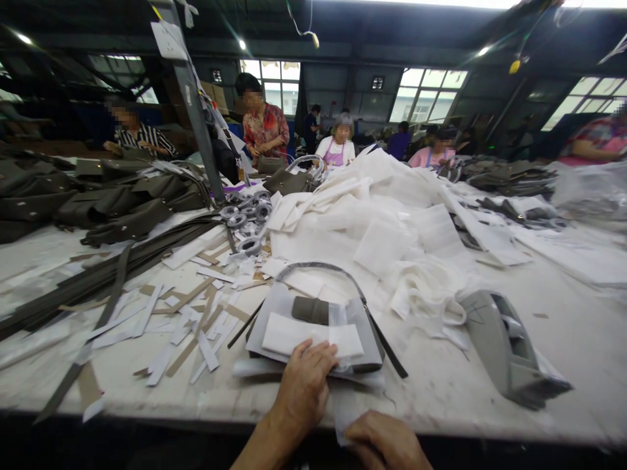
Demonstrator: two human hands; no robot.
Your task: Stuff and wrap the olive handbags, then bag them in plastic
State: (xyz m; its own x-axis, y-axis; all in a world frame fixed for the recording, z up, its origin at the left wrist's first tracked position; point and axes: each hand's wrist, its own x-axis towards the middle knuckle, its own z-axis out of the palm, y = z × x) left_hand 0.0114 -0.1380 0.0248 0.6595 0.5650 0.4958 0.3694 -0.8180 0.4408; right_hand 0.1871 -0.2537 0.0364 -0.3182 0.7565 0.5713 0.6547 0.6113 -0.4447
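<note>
A worker's left hand (306, 385) lies flat on a white pad (289, 336) atop a dark olive handbag (311, 311), its fingers extended and slightly apart. The bag rests near the front edge of a white-covered desk (441, 401), partly covered by translucent wrapping, its handle (321, 266) arched toward the far side. At the desk's edge, the fingers of the right hand (385, 440) curl in, pinching a translucent strip (343, 418). A gray tape dispenser (509, 346) sits to the right, while paper strips (196, 326) lie scattered to the left. Beyond the bag rises a heap of white sheets (392, 196); across the desk stands a co-worker in a red patterned shirt (267, 130).
</note>
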